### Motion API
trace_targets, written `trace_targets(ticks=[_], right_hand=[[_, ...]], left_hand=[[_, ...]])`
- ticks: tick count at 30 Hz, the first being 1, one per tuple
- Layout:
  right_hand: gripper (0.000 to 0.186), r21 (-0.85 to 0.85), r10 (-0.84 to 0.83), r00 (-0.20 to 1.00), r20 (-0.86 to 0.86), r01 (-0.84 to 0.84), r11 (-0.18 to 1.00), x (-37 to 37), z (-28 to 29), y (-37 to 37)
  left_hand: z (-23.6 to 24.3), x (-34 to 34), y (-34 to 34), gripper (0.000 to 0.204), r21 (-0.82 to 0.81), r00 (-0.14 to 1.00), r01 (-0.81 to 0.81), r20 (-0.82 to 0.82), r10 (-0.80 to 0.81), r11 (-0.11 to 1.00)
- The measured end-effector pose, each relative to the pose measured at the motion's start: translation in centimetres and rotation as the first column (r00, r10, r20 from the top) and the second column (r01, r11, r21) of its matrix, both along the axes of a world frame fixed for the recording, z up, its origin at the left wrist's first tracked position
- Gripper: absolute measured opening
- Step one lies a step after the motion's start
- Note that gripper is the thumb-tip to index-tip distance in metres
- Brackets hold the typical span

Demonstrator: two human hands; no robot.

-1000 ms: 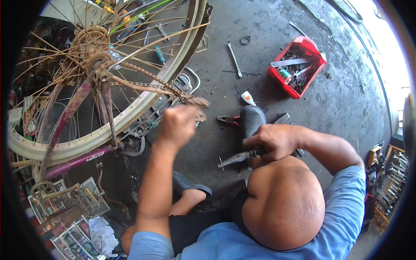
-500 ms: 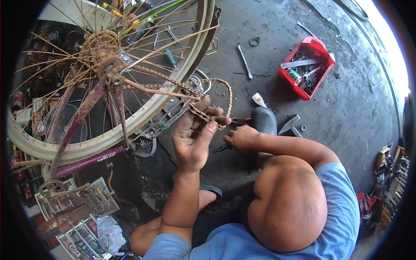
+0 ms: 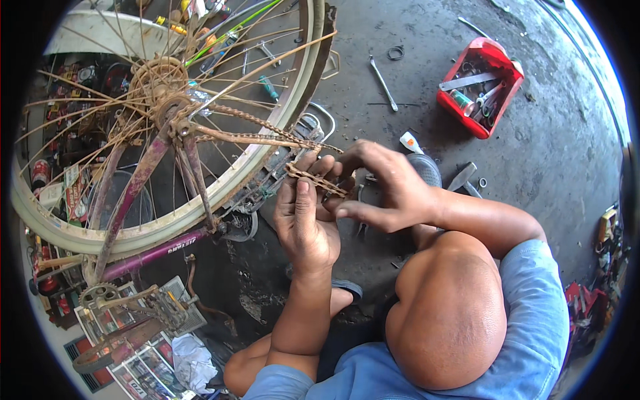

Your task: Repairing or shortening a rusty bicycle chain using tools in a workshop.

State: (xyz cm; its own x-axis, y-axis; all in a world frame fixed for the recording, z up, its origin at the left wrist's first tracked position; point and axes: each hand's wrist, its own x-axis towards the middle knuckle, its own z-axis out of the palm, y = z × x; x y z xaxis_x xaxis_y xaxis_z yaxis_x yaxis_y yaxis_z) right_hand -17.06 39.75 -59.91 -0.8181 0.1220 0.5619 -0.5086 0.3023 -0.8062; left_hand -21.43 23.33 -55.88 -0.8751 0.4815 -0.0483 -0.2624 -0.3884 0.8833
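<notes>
My left hand (image 3: 307, 220) pinches a rusty bicycle chain (image 3: 315, 179), its thumb lying over the links and its fingers behind them. Close on the right is my right hand (image 3: 397, 190), thumb and fingers spread apart round the chain's end, with nothing seen between them. Some of its fingertips are hidden behind the chain and the left fingers. From my left hand the chain leads up toward the hub of the rusty spoked wheel (image 3: 257, 155). The wheel sits in a worn purple bicycle frame (image 3: 137, 175). Partly covered by my right hand, dark pliers (image 3: 362, 200) lie on the floor.
A red bin (image 3: 481, 127) of tools stands at the far right. On the floor lie a spanner (image 3: 383, 83), a hammer (image 3: 462, 176), a green-handled screwdriver (image 3: 269, 88) and a white-capped item (image 3: 410, 142). A white rag (image 3: 193, 363) rests at lower left. My shoe is beside the hammer.
My right hand has left the pliers on the floor and come up to the chain with its fingers spread. The chain's hanging loop no longer shows; the view has shifted slightly.
</notes>
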Motion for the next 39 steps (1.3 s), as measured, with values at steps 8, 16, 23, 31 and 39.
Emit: trace_targets(ticks=[8, 16, 23, 31, 39], right_hand=[[0.025, -0.071, 0.082, 0.992, 0.099, -0.075, 0.995, 0.5, 0.1, -1.0], [0.018, -0.123, 0.036, 0.992, 0.124, -0.02, 0.992, 0.6, 0.9, 0.1], [0.017, -0.097, 0.08, 0.978, 0.19, -0.063, 0.993, 0.7, 2.1, 0.8], [0.016, -0.226, 0.188, 0.946, 0.265, -0.128, 0.966, 1.1, 3.0, 0.0], [0.019, -0.198, 0.274, 0.877, 0.395, -0.21, 0.957, 0.3, 3.0, 1.7]], left_hand=[[0.2, 0.1, 0.3, 0.04, -0.18, 0.971, -0.152, -0.21, 0.113, 0.972], [0.7, -0.7, -0.3, 0.034, -0.414, 0.922, -0.219, -0.385, 0.048, 0.884], [0.4, 0.3, -0.2, 0.029, -0.289, 0.955, -0.147, -0.29, 0.059, 0.946], [0.3, 1.8, 0.0, 0.028, -0.112, 0.963, -0.25, -0.128, 0.236, 0.962], [1.2, -0.3, -0.8, 0.022, -0.236, 0.994, -0.054, -0.109, 0.028, 0.97]])
